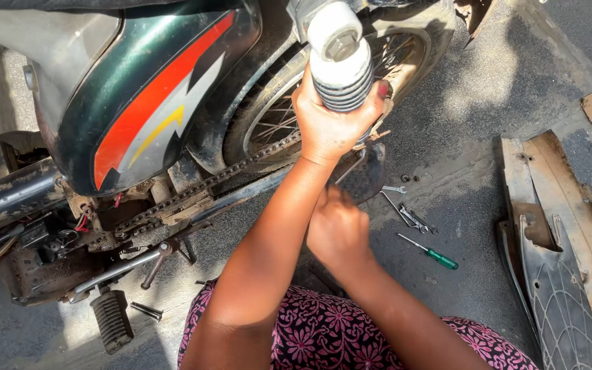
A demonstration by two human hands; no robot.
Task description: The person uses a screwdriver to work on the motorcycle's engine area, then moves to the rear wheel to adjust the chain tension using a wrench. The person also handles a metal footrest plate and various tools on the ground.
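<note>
Gripping white coiled metal shock absorber (340, 68) firmly, left hand (327, 120) fingers clamped around; steadying while right hand (337, 229), fingers curled, contents unclear, working near rusty drive chain (200, 188)

My left hand (330, 123) wraps the ribbed shock absorber (340, 62), covering its lower coils; its top mount runs off the frame at twelve o'clock. My right hand (338, 229) sits behind my left forearm, fingers turned away, so whether it grips anything cannot be told. The rear wheel (275, 116) shows only in part, masked by the green side panel (145, 96) and my hand. The motorcycle's front is cut off at nine o'clock. At three o'clock, small spanners (409, 216) near a green-handled screwdriver (433, 252) blur together. The chain guard (563, 240) is cropped at five o'clock.
</note>
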